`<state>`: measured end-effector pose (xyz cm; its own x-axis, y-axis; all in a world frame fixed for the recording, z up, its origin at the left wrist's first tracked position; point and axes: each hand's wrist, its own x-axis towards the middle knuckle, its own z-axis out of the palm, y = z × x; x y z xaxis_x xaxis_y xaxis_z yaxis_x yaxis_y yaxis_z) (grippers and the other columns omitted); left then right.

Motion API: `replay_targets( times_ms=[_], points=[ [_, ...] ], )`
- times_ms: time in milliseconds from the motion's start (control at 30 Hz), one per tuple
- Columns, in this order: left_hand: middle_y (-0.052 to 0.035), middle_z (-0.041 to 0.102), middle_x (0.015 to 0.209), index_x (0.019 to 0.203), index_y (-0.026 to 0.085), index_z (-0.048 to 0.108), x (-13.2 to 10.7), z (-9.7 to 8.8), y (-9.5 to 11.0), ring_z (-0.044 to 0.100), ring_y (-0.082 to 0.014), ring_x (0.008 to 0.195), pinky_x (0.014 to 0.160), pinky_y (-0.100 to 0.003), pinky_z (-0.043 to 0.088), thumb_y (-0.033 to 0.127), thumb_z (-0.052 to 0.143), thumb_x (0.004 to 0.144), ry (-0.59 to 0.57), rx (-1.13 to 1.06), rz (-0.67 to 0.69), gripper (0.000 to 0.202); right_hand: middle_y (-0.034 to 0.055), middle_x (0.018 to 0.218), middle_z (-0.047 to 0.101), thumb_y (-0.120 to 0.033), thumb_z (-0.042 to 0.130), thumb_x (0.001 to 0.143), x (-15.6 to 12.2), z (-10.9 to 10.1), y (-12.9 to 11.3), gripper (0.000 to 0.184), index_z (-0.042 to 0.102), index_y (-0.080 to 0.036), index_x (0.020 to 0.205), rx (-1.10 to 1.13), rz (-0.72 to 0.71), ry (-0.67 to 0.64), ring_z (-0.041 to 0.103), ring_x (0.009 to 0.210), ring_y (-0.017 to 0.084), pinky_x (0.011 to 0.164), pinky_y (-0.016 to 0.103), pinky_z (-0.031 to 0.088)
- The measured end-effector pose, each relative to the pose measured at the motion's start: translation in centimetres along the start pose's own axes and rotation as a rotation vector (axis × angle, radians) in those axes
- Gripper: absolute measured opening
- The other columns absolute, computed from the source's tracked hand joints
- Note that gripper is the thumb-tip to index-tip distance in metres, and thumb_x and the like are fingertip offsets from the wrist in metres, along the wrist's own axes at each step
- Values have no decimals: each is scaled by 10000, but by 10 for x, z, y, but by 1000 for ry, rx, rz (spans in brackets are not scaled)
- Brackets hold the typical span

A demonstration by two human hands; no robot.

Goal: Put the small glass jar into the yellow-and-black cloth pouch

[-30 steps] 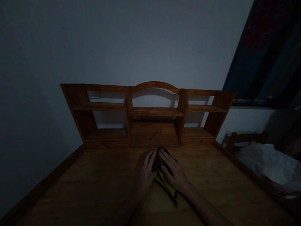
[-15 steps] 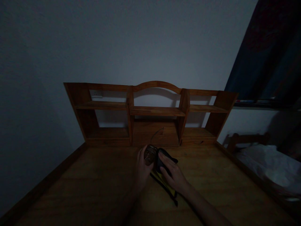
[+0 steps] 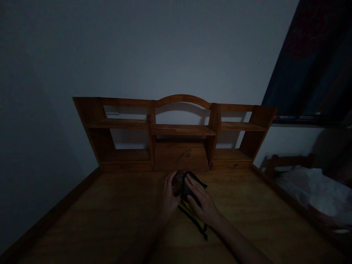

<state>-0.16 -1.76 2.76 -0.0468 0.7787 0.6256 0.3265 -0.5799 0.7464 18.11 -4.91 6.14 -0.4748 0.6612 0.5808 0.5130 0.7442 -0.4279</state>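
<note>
The room is dim. On the wooden desk (image 3: 110, 220) lies a black and yellow fabric pouch (image 3: 195, 217) with a dark strap trailing toward me. My left hand (image 3: 169, 198) curls round a small, dark, rounded object (image 3: 178, 181) at the pouch's far end. My right hand (image 3: 202, 203) lies flat on the black top of the pouch, fingers stretched forward and touching it. What the rounded object is I cannot make out.
A wooden shelf unit (image 3: 181, 130) with an arched top stands at the back of the desk against a pale wall. To the right are a chair back (image 3: 288, 161), white cloth or plastic (image 3: 316, 190) and a dark curtain (image 3: 316, 55).
A second ago both hands lay over the pouch. My left hand has since closed round a small rounded object at the pouch's far end; my right hand has stayed on the pouch.
</note>
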Motion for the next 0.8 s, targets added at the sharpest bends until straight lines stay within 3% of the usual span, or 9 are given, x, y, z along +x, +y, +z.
replay_targets(
  times_ms=[233, 367, 500, 667, 800],
  points=[
    [-89, 432, 1430, 1419, 270, 385, -8, 2, 10, 423, -237, 1339, 1140, -433, 361, 80, 544, 776, -122, 71, 71, 689, 46, 1590, 268, -276, 397, 1005, 2, -4, -4, 556, 238, -249, 1537, 13, -12, 29, 260, 1460, 241, 1190, 473, 282],
    [-76, 434, 1445, 1416, 279, 393, -7, -1, 18, 432, -229, 1340, 1150, -430, 353, 96, 525, 814, -76, 135, 80, 643, 42, 1593, 258, -276, 392, 1005, 3, -4, -7, 560, 228, -249, 1539, 25, -13, 38, 260, 1460, 238, 1191, 467, 282],
    [-76, 463, 1434, 1406, 272, 414, -3, -1, 12, 444, -239, 1340, 1143, -443, 363, 99, 542, 801, 24, 113, 83, 642, 42, 1601, 235, -281, 398, 1004, 3, -3, -6, 571, 213, -243, 1543, 21, 3, 7, 243, 1466, 230, 1198, 455, 269],
    [-124, 522, 1372, 1366, 229, 431, 0, 6, -6, 521, -280, 1272, 1090, -479, 415, 203, 673, 745, 159, -89, -64, 667, 38, 1602, 233, -290, 412, 1002, 2, 1, -2, 579, 210, -250, 1543, 11, -9, -35, 243, 1466, 225, 1196, 443, 276],
    [-132, 580, 1289, 1281, 214, 442, 1, 12, -16, 636, -271, 1113, 914, -405, 546, 285, 788, 634, 163, -438, -296, 737, 39, 1599, 240, -296, 421, 999, 2, 2, -2, 577, 222, -258, 1540, 14, -22, -54, 253, 1463, 230, 1185, 453, 298]
  ],
)
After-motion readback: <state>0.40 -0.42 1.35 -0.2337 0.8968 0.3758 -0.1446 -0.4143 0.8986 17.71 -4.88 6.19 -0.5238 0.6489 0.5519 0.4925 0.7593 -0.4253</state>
